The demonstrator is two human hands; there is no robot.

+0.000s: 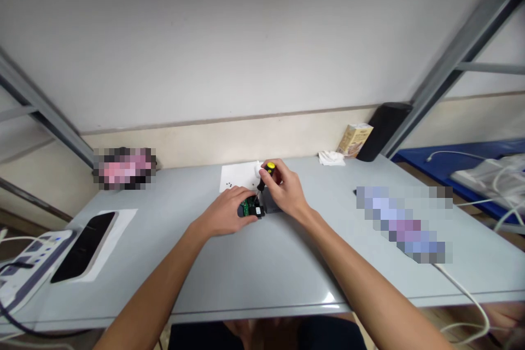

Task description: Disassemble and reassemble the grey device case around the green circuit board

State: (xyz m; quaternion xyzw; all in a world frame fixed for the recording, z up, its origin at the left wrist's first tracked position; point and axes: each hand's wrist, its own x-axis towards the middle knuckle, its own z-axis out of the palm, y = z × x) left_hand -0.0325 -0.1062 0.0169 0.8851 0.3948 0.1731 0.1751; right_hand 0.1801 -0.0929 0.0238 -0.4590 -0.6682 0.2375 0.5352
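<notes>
Head view: left hand (227,210) pinches a green circuit board with a black part (251,208) between thumb and fingers, over the middle of the grey desk (246,268). Right hand (290,188) grips a black-and-yellow screwdriver (266,174), shaft angled down to the board; I cannot tell whether the tip sits in a screw. Dark grey flat piece (271,202) just beside the board, partly under the right hand. Behind, I note white paper (234,175) bearing tiny dark pieces (229,185). Crumpled tissue (332,158) lies near a yellow carton (353,141).
</notes>
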